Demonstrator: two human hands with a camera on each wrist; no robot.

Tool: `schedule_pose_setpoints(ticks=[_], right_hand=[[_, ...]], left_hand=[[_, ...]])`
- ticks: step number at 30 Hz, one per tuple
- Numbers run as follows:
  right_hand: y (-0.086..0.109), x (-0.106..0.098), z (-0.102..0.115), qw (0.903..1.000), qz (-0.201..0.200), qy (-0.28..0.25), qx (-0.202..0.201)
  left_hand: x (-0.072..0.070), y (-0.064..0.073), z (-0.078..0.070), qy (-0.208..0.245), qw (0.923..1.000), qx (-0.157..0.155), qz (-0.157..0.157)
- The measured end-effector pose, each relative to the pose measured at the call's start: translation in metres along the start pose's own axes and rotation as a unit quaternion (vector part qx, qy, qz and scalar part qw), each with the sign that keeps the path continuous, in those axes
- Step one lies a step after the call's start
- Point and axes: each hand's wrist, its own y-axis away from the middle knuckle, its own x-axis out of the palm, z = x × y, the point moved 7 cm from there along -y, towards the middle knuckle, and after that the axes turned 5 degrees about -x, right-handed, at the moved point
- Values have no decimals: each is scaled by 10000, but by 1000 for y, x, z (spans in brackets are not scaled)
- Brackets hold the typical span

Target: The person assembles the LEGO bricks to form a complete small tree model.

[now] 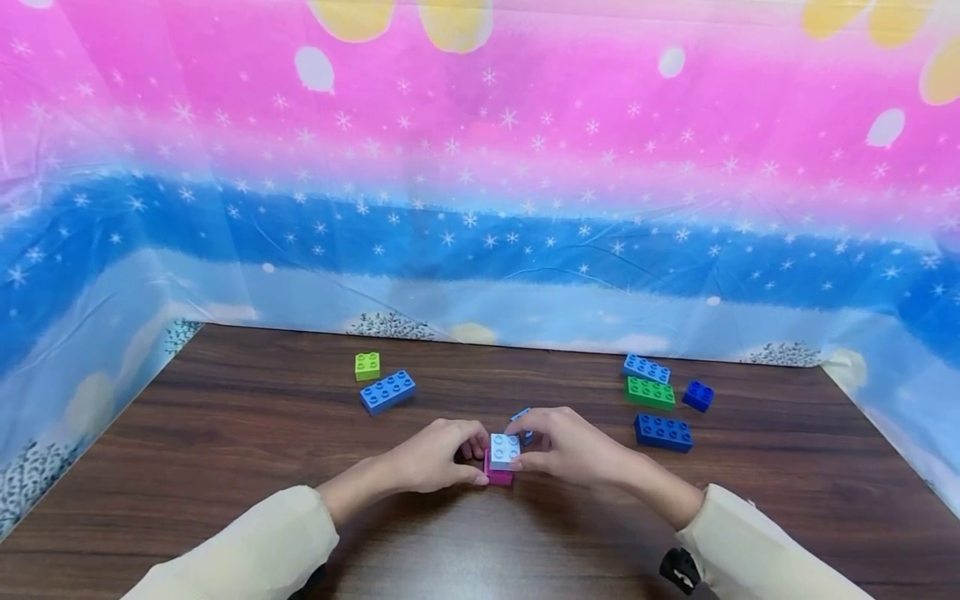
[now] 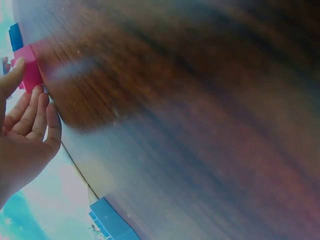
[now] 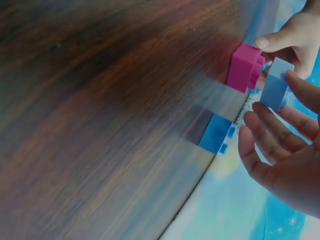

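A pink building brick (image 1: pixel 498 478) stands on the table, and my left hand (image 1: pixel 435 457) holds it between thumb and fingers. Its studs show in the right wrist view, where the thumb touches an upper corner of the pink brick (image 3: pixel 242 67). My right hand (image 1: pixel 570 450) pinches a pale, whitish-blue brick (image 1: pixel 505 450) with four studs. In the right wrist view a gap separates that pale brick (image 3: pixel 277 84) from the pink brick's studs. Just behind my right fingers lies a blue brick (image 1: pixel 519 414), mostly hidden by the hand.
At the left lie a lime-green brick (image 1: pixel 367 366) and a longer blue brick (image 1: pixel 387 392). To the right are a light blue brick (image 1: pixel 647 368), a green brick (image 1: pixel 650 392), a small dark blue brick (image 1: pixel 698 396) and a long dark blue brick (image 1: pixel 663 432). A patterned cloth (image 1: pixel 480 242) borders the table.
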Motion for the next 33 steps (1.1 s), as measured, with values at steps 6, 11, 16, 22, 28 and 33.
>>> schedule_pose_setpoints(ticks=[6,11,16,22,28,33], right_hand=[[-3,4,0,10000,25,-30,77],[-4,7,-1,9999,66,-41,117],[-5,8,-2,10000,49,-36,19],[-5,9,-3,10000,18,17,12],[-6,9,-5,9999,-4,-119,118],[-6,9,-8,9995,-43,-271,182]], left_hand=[[0,0,0,27,10000,14,-46],[1,0,2,18,10000,-45,-28],[1,0,2,4,9999,-99,-22],[0,0,0,19,10000,-64,-46],[-1,0,-1,33,10000,-69,-1],[-6,0,-4,178,9997,-89,123]])
